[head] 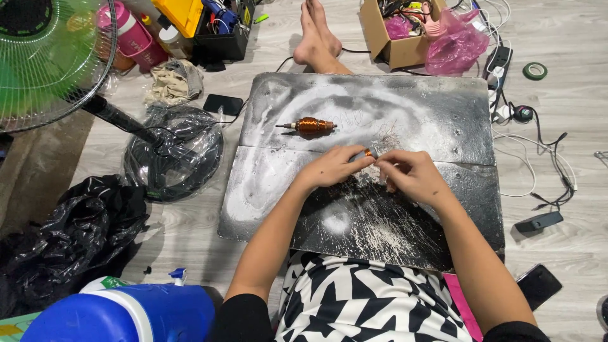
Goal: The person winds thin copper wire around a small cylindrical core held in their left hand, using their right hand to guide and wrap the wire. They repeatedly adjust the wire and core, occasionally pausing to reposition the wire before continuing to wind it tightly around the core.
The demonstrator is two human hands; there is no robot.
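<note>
Head view, dark scuffed board [430,114] on floor, standing fan [44,57] at 10 o'clock, left hand [332,168] and right hand [411,174] centre, both pinching small copper coil piece [369,152], copper-wound rotor [311,126] at 12 o'clock, apart.

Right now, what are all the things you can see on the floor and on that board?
board: one, black with white dust, middle of the floor
motor part wound with wire: one, copper, lying on the board
small copper piece: one, pinched between both hands
fan: one, green blades, top left
fan base: one, black, wrapped in clear plastic, left of the board
black bag: one, lower left
blue jug: one, bottom left
cardboard box: one, brown, top
pink bag: one, beside the box
tape roll: one, green, top right
phone: one, black, lower right
feet: two, bare, beyond the board
left hand: fingers on the copper piece
right hand: fingers on the copper piece
</note>
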